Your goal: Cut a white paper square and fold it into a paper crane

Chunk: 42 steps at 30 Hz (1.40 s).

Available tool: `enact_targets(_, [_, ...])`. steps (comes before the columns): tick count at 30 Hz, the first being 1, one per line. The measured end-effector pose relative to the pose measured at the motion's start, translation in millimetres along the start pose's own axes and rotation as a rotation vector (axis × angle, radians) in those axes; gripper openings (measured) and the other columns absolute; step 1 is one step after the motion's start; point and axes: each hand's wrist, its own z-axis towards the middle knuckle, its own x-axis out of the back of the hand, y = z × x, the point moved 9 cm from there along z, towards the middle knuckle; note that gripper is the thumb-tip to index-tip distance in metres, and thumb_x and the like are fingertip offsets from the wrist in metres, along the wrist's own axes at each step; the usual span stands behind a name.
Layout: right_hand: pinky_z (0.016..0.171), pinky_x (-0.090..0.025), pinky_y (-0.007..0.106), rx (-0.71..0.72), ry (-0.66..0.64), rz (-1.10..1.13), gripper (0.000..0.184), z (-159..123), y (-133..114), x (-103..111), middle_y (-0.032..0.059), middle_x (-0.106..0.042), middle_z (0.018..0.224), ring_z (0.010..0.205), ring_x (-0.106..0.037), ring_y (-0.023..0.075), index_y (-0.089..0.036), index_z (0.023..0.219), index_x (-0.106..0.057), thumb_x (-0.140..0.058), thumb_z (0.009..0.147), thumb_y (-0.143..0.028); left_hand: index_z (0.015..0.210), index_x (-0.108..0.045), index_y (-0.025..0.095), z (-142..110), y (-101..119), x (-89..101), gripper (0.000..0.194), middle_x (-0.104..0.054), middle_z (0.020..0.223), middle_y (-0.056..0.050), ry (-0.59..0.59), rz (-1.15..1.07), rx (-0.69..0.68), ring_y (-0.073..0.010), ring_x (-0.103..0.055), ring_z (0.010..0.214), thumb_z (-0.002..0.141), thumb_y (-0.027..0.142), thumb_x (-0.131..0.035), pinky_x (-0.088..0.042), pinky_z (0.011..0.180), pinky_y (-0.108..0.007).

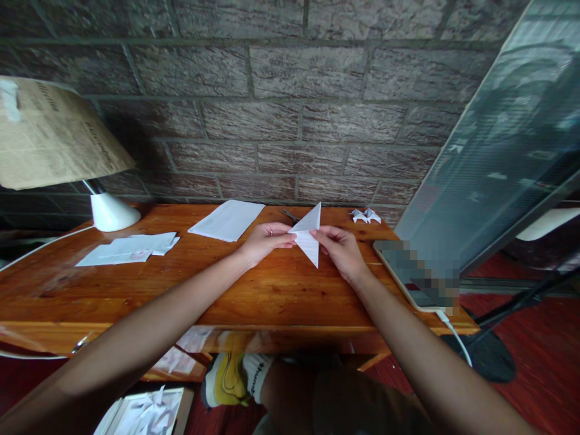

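Note:
A white sheet of paper folded into a triangle (310, 237) is held up over the middle of the wooden desk. My left hand (270, 243) pinches its left corner, a ring on one finger. On the right edge, my right hand (339, 248) grips the same paper between thumb and fingers. Behind the paper lies a dark, thin-tipped tool (290, 215), probably scissors, partly hidden. A stack of white paper (227, 220) rests beyond my left hand. Two small folded paper shapes (365, 215) stand at the desk's back right.
Paper pieces (129, 249) lie on the desk (190, 296) at left, near a lamp (113, 209). A phone or tablet (408, 272) with a white cable sits at the right edge. A brick wall (276, 121) rises behind. Below left is a box (182, 411) holding paper.

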Motion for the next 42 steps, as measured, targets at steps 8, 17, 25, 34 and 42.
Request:
enact_targets(8, [0.048, -0.03, 0.023, -0.016, 0.009, -0.021, 0.033, 3.9, 5.3, 6.0, 0.0012, -0.067, 0.067, 0.056, -0.05, 0.0098, -0.017, 0.077, -0.074, -0.074, 0.07, -0.05, 0.089, -0.073, 0.015, 1.7, 0.3, 4.3, 0.033, -0.074, 0.087, -0.006, 0.024, -0.02, -0.025, -0.0152, -0.067, 0.08, 0.062, 0.031, -0.083, -0.053, 0.079, -0.031])
enact_targets(17, [0.049, -0.033, 0.021, -0.072, -0.012, -0.052, 0.031, 5.4, 13.9, 5.8, 0.0067, -0.075, 0.083, 0.066, -0.063, 0.0136, -0.017, 0.085, -0.074, -0.077, 0.067, -0.043, 0.088, -0.074, 0.014, 5.8, 0.5, 8.7, 0.03, -0.074, 0.093, -0.007, 0.064, -0.211, -0.028, -0.0176, -0.068, 0.088, 0.063, 0.027, -0.083, -0.05, 0.091, -0.037])
enact_targets(25, [0.053, -0.036, 0.022, -0.081, -0.11, -0.083, 0.028, 0.8, 13.9, -4.8, 0.0051, -0.074, 0.082, 0.068, -0.063, 0.0133, -0.017, 0.085, -0.074, -0.078, 0.066, -0.037, 0.084, -0.074, 0.015, 4.2, 4.7, 10.8, 0.026, -0.074, 0.087, -0.005, 0.109, -0.265, -0.05, -0.015, -0.067, 0.083, 0.062, 0.025, -0.084, -0.05, 0.09, -0.034])
enact_targets(34, [0.055, -0.042, 0.024, -0.094, -0.143, -0.084, 0.03, -1.7, 17.9, -9.9, 0.0059, -0.074, 0.077, 0.068, -0.065, 0.0153, -0.016, 0.079, -0.072, -0.08, 0.063, -0.04, 0.091, -0.076, 0.014, 0.8, -2.6, -6.8, 0.032, -0.075, 0.094, -0.008, -0.007, -0.215, 0.029, -0.0168, -0.068, 0.084, 0.067, 0.034, -0.082, -0.049, 0.09, -0.034])
enact_targets(42, [0.051, -0.038, 0.023, -0.117, -0.205, -0.16, 0.027, -2.6, 22.9, -16.3, 0.0064, -0.075, 0.075, 0.062, -0.061, 0.0135, -0.015, 0.079, -0.076, -0.077, 0.066, -0.038, 0.08, -0.075, 0.013, 1.9, -1.4, -4.1, 0.039, -0.075, 0.08, -0.008, 0.017, -0.158, -0.009, -0.0188, -0.067, 0.075, 0.066, 0.049, -0.079, -0.049, 0.081, -0.035])
